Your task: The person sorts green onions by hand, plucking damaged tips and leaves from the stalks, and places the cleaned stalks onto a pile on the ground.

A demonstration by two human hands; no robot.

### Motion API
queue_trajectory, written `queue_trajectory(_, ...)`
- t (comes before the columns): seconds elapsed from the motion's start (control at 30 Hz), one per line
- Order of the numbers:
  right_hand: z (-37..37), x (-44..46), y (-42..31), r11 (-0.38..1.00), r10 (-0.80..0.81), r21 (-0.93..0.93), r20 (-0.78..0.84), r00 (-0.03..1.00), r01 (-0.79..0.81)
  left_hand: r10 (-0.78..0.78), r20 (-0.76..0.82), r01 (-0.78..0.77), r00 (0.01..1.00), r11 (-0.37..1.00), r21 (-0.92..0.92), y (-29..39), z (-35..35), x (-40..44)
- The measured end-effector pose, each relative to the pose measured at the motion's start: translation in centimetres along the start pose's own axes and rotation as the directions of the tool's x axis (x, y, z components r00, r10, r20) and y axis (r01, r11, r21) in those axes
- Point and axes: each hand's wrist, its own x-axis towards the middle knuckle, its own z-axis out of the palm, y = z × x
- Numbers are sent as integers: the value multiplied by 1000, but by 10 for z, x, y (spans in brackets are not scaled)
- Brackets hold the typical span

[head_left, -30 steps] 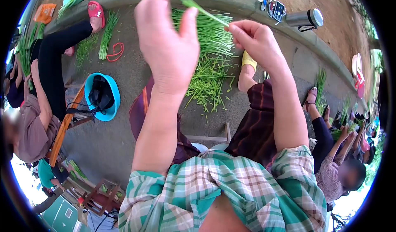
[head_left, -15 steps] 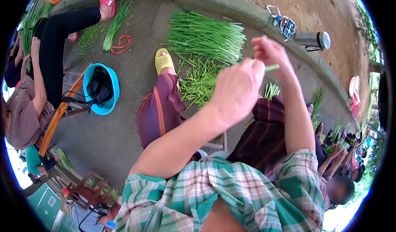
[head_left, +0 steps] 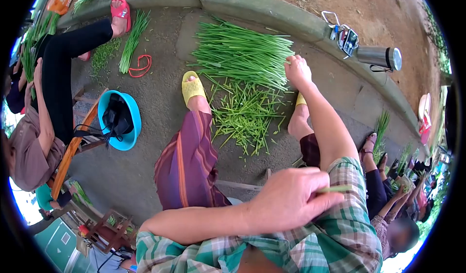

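My left hand (head_left: 293, 200) is low in front of my chest, crossed over toward the right, closed on a green stalk (head_left: 335, 188) that sticks out to the right between thumb and fingers. Farther forward, my right hand (head_left: 298, 71) is at the right-hand ends of a spread pile of long green stalks (head_left: 242, 52). Its fingers are bent together; what they hold, if anything, is too small to tell. Short cut green pieces (head_left: 247, 115) are heaped on the ground between my feet, just below the long stalks.
A blue basin (head_left: 138, 120) with a black bag stands at the left, by a wooden seat and a seated person (head_left: 36, 142). A concrete curb (head_left: 262, 8) runs across the front, with a metal flask (head_left: 378, 56) and keys on it. Other people sit at the right.
My left hand has moved down and back toward my chest with the stalk. My right hand has come away from it, down to the edge of the long stalks. The view has shifted slightly.
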Motion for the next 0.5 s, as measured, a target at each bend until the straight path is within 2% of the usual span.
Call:
queue_trajectory(0.07,8,11,0,1000,9,-24,-73,997,-10,15,11,-14,1000,1000,-20,1,0,-3)
queue_trajectory(0.13,19,24,5,1000,18,-12,-70,997,-18,-25,46,27,999,998,-49,3,-2,-4)
queue_trajectory(0.17,25,29,7,1000,-11,-21,-131,991,8,-86,137,92,987,995,-36,4,-5,-5)
queue_trajectory(0.23,34,37,10,999,-37,-42,-208,977,29,-92,103,98,990,994,-57,4,-3,-8)
queue_trajectory(0.4,48,43,17,992,46,-108,-186,981,-67,-114,74,119,991,991,-69,17,-16,0)
queue_trajectory(0.47,48,44,17,980,148,-124,-59,987,-155,-120,40,123,992,987,-102,16,-15,3)
queue_trajectory(0.5,47,40,14,978,144,-139,-83,986,-154,-128,71,132,989,989,-60,16,-16,3)
